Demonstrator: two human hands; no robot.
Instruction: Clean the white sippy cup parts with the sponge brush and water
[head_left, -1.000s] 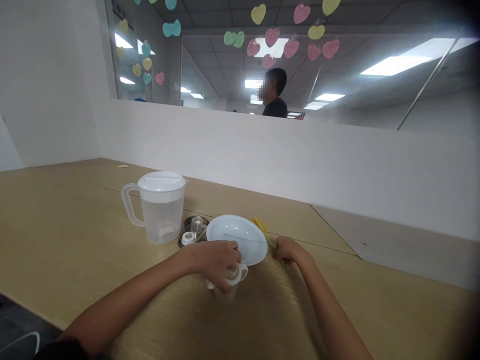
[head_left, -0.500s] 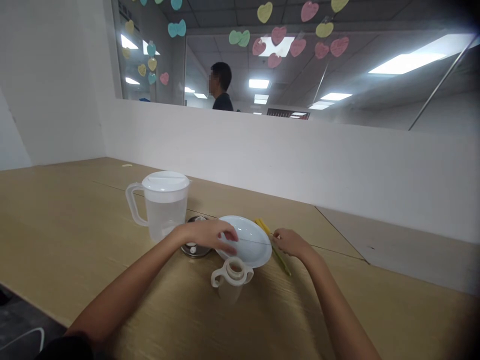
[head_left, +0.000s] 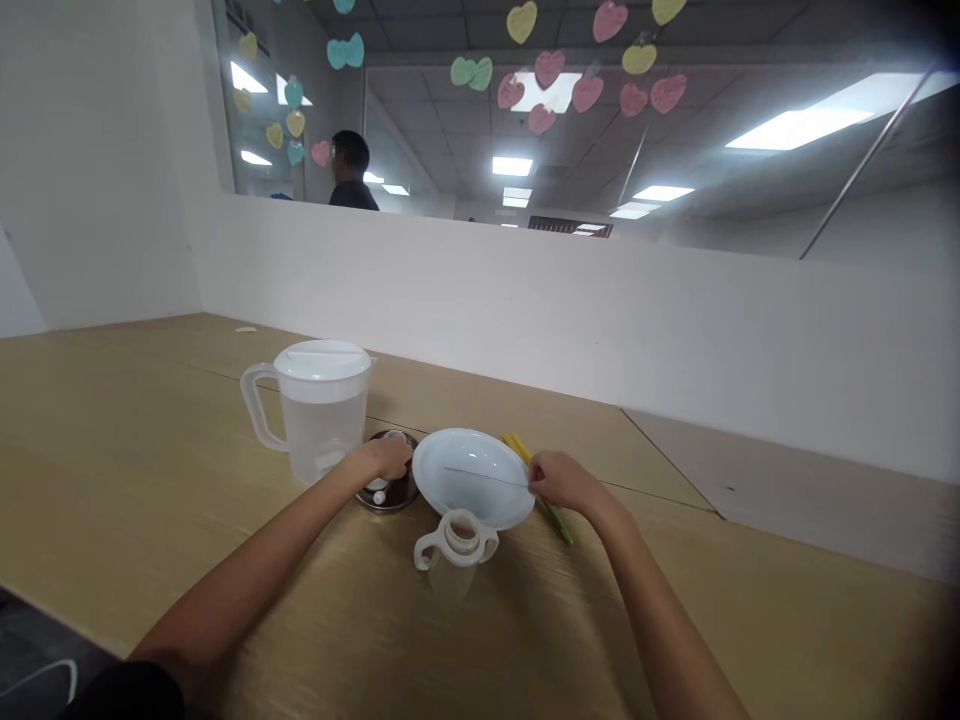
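Observation:
In my right hand [head_left: 555, 478], fingers pinched, is a thin straight rod [head_left: 480, 476] pointing left across the white bowl [head_left: 450, 500]. The bowl lies in front of me, between my hands. My left hand [head_left: 390, 458] is closed over a round metal dish [head_left: 397, 497] holding small white parts; what its fingers grip, if anything, is hidden. Nearer me, before the bowl, stands a translucent two-handled cup [head_left: 456, 550] with its mouth uncovered. Beside my right hand a long yellow-green tool [head_left: 556, 522] lies on the table, partly behind that hand.
A lidded clear pitcher [head_left: 322, 425] with liquid stands left of the dish, its handle to the left. A small pale piece [head_left: 245, 329] lies far back on the wooden table [head_left: 150, 450]. Behind the white wall [head_left: 450, 290], a person [head_left: 352, 170] shows through the window.
My left hand has moved left from above the bowl to the metal dish and closed. My right hand has shifted slightly left with the rod. The person behind the window has moved left.

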